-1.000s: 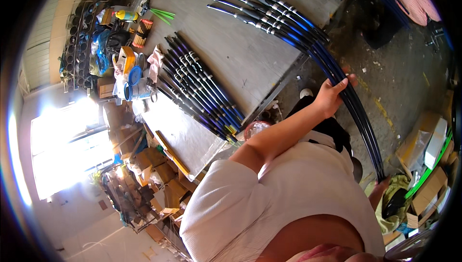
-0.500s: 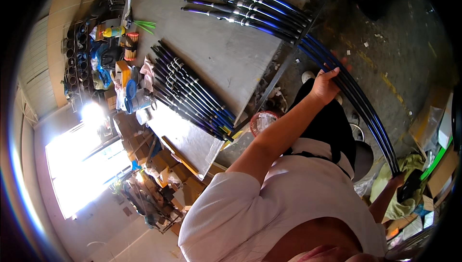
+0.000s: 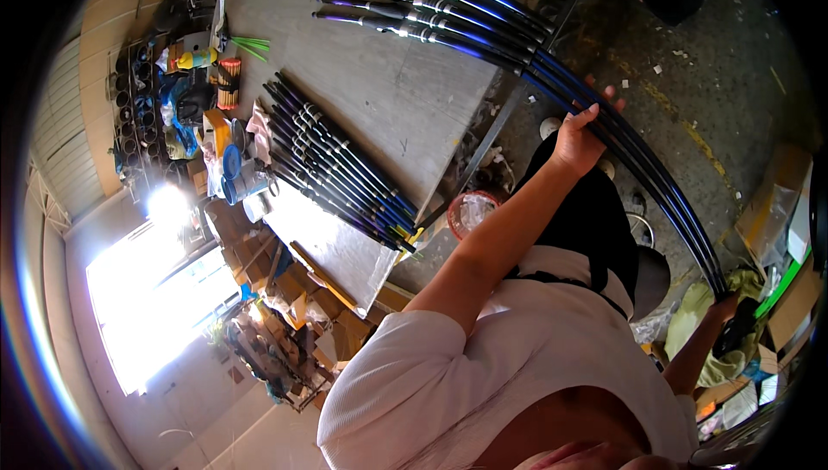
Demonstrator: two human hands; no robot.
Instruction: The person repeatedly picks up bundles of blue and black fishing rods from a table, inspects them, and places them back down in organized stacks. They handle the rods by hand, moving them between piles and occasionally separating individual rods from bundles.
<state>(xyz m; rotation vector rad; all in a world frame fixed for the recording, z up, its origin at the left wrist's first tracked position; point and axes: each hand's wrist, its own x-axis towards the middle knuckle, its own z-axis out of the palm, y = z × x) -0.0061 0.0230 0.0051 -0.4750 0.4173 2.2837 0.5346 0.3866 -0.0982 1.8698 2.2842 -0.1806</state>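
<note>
Presently | left hand [image 3: 580, 144] and right hand [image 3: 723, 307] gripping dark rods [image 3: 649, 174] | red basket [image 3: 451, 220]: whitish contents, too unclear to name

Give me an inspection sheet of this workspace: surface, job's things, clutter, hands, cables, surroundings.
Surface: grey table, bare between the two rod groups.
Job's things: held rods bend past the table edge, handles over the table; laid rods lie in a slanted row.
Clutter: green sticks, yellow bottle, pink cloth; white scraps on the floor.
Hands: left hand at the held rods' middle, firmness unclear; right hand grips their far ends.
Cables: nothing seen.
Surroundings: bright window, boxes.
</note>
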